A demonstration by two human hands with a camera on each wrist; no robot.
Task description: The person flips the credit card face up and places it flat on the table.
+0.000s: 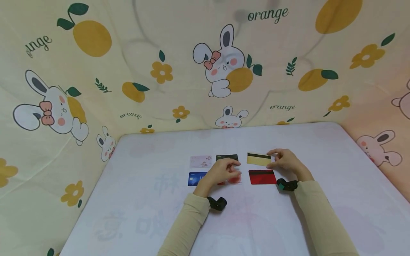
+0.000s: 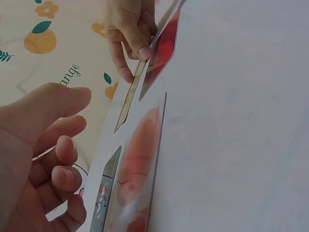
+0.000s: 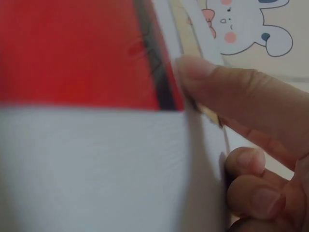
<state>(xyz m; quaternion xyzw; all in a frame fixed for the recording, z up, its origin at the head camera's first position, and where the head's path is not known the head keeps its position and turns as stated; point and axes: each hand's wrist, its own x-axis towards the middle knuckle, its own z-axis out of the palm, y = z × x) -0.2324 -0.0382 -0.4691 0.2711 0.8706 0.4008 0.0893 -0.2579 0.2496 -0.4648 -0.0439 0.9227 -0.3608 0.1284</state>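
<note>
A gold card (image 1: 258, 159) pinched by the right hand (image 1: 284, 161)

In the head view, the gold card is on the white table (image 1: 256, 224), at the right of the back row, just behind a red card (image 1: 262, 177) with a dark stripe. The right hand's thumb and a finger close on opposite edges of its right end. The left hand (image 1: 223, 170) is over a white-and-red card (image 1: 236, 179) and partly covers a dark card (image 1: 226, 156). Farther left are a pale pink card (image 1: 200, 161) and a blue card (image 1: 196, 179), partly hidden by that hand.

The left wrist view shows the left hand loosely curled, thumb well apart from the fingertips, with nothing in its hold. Beyond it, the right hand has the gold card between finger and thumb.

In the right wrist view, the right thumb presses the gold card's edge, beside the red card; two other fingers are bent inward.
</note>
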